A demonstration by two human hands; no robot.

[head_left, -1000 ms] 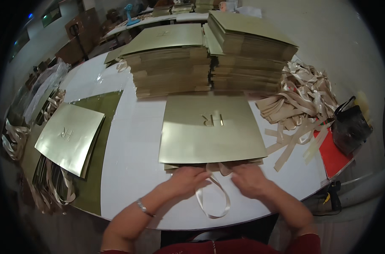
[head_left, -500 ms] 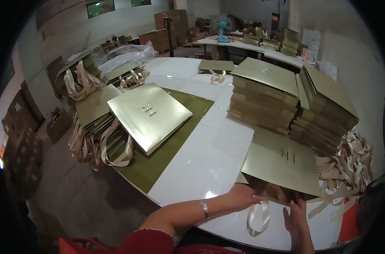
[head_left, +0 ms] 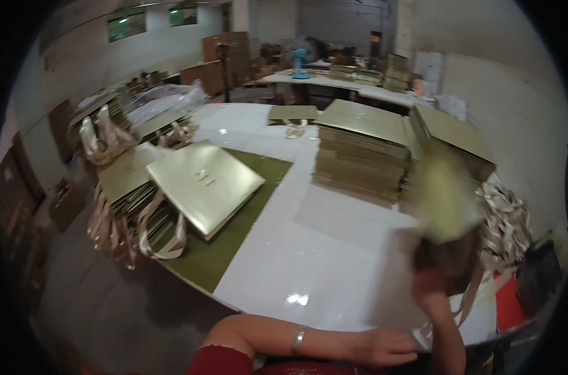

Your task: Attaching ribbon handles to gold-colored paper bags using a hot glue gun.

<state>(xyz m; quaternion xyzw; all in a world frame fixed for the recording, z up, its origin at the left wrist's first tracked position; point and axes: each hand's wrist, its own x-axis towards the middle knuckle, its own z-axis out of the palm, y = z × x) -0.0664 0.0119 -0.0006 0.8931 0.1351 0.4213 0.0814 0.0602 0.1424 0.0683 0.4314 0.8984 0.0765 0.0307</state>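
Lifting off the table, the gold bag [head_left: 445,199] that lay flat near its front edge a second ago now blurs upright at the right edge, right hand [head_left: 429,289] gripping it, left hand [head_left: 384,345] resting flat, its grip open.

Single head view: fisheye camera above the white table [head_left: 309,262], angled down and leftward, close; forearms enter at lower frame edge.
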